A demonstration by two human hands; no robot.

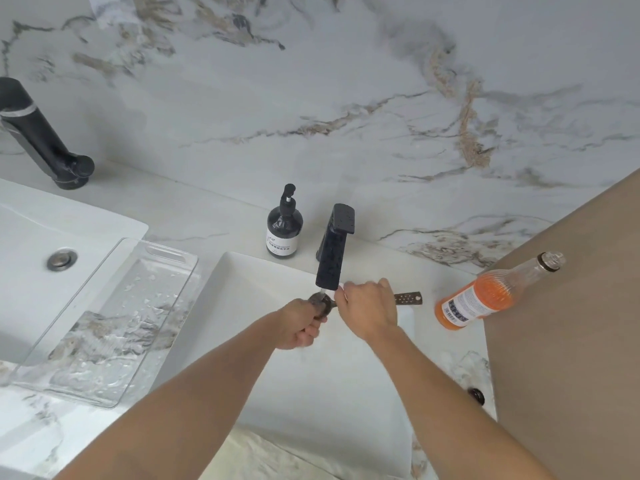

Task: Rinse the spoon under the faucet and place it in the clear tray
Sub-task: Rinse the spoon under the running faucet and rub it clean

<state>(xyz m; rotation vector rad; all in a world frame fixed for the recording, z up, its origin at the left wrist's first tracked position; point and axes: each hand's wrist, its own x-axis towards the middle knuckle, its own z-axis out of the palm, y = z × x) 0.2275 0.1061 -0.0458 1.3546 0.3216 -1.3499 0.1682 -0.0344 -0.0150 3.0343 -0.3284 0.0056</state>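
A dark metal spoon lies crosswise under the black faucet (334, 249), over the white sink (263, 282). Its bowl (320, 301) is at the left, beneath a thin stream of water; its perforated handle end (408, 298) sticks out to the right. My right hand (369, 310) is closed around the middle of the handle. My left hand (303, 325) holds the bowl from below, fingers curled on it. The clear tray (104, 323) rests on the counter to the left, between the two sinks.
A dark soap pump bottle (284, 230) stands left of the faucet. An orange drink bottle (485, 299) stands on the counter to the right, beside a brown panel (571, 341). A second sink (62, 233) and black faucet (38, 133) are at far left.
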